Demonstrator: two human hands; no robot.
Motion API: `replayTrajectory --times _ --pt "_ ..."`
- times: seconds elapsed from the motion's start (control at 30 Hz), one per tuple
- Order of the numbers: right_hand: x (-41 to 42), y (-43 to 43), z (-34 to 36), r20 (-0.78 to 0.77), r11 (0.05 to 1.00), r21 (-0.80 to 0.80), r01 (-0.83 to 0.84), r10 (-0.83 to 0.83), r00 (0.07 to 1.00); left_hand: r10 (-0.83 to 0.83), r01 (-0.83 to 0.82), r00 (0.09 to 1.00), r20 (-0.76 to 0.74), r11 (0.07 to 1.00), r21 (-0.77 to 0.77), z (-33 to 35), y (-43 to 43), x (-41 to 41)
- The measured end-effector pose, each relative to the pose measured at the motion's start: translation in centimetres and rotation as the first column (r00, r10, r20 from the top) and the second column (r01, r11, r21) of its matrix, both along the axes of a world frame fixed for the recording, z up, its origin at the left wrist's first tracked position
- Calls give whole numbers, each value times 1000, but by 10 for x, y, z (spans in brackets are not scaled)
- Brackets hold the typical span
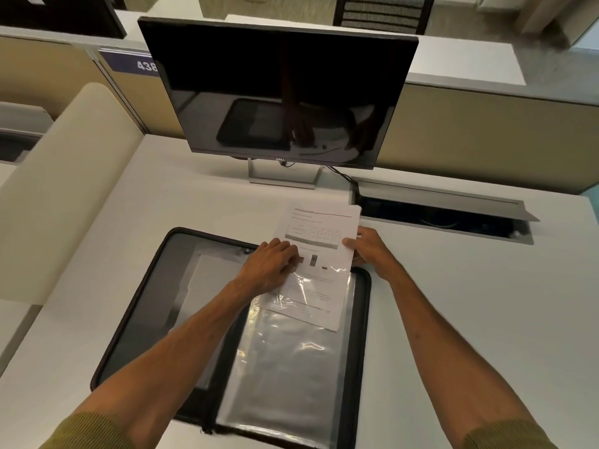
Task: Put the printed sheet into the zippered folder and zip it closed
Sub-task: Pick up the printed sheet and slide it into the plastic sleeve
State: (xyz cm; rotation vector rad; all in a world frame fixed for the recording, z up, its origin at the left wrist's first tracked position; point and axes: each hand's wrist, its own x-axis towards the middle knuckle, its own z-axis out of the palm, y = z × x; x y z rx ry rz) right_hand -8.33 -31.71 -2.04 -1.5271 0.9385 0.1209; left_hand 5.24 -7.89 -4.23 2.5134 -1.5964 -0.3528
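Note:
The zippered folder (136, 306) lies open flat on the white desk, black-edged, with clear plastic sleeves (291, 367) on its right half. The printed sheet (319, 234) lies tilted across the folder's upper right part, its lower half under a clear sleeve and its top sticking out onto the desk. My left hand (272, 265) rests on the sheet's left edge with fingers curled at the sleeve's opening. My right hand (369, 249) pinches the sheet's right edge, thumb on top.
A dark monitor (278, 92) on a stand rises just behind the sheet. An open cable tray (444, 215) is sunk into the desk at right. A beige padded partition (64, 189) borders the left side.

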Motion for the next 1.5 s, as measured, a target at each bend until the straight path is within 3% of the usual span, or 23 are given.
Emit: replayTrajectory --times 0.17,0.37,0.5,0.83,1.0,1.33,1.5 --pt "4 -5 -2 12 998 -2 66 -66 998 -10 9 1000 -24 1000 -11 -1 -2 -1" --pt "35 -12 10 111 964 -236 121 -97 989 -19 17 998 -59 999 -39 -4 0 4" --pt "43 -22 11 63 947 -321 19 1 998 -15 11 998 -55 998 -68 -5 -1 5" --pt "24 -13 11 22 968 -142 -208 214 977 27 -30 998 -58 997 -64 -6 -1 2" --pt "13 0 14 -3 948 -150 -281 284 959 52 -58 992 -112 997 -48 2 -4 -1" --pt "11 20 26 -167 798 -280 -534 508 845 4 -4 995 -98 1000 -3 12 -8 -3" --pt "11 32 23 -216 756 -303 -580 538 815 -9 8 997 -74 1000 -10 10 -6 -4"
